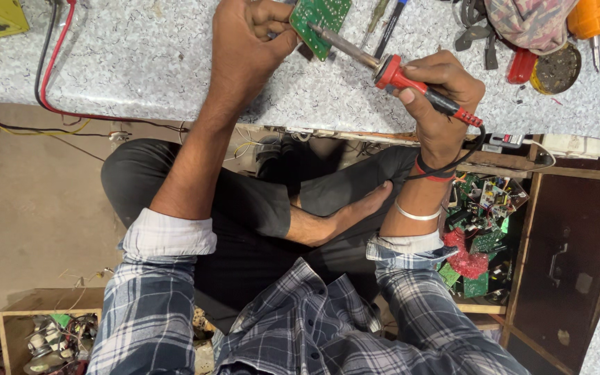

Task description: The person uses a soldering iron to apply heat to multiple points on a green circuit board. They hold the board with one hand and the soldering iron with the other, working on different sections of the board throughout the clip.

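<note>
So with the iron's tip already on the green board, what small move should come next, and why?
Probably hold the soldering iron steady on the joint: its tip rests on the green circuit board, which the left hand pinches at the edge while the right hand grips the red handle. No solder wire is visible.

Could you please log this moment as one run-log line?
left hand: holds green circuit board | right hand: grips red-handled soldering iron, tip on board | surface: speckled worktop

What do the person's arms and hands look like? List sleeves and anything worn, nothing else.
Both hands are bare, no gloves. Left hand: blue-and-white plaid sleeve rolled up, pale lining showing as a cuff. Right hand: same plaid sleeve, rolled likewise, a thin silver bangle and a red thread band at the wrist.
</note>
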{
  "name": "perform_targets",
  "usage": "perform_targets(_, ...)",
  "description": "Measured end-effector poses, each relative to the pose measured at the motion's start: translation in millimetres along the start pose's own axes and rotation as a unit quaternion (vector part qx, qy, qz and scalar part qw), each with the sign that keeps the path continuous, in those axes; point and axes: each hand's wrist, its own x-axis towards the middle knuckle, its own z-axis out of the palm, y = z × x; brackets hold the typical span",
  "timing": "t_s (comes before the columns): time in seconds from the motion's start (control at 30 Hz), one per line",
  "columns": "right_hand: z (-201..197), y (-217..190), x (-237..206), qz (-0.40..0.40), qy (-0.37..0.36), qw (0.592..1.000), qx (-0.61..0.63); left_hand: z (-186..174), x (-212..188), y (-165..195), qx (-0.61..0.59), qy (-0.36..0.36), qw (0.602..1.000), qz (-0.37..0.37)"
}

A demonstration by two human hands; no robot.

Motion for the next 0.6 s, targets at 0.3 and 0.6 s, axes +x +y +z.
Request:
perform_targets(0.3,-2,0,0,-0.012,-0.004,1.0,-0.024,-2,-2,-10,-0.038,-0.005,0.999,0.011)
perform_targets(0.6,-2,1,0,-0.011,-0.005,0.999,-0.032,-3,-3,-16,0.019,-0.012,0.999,0.027)
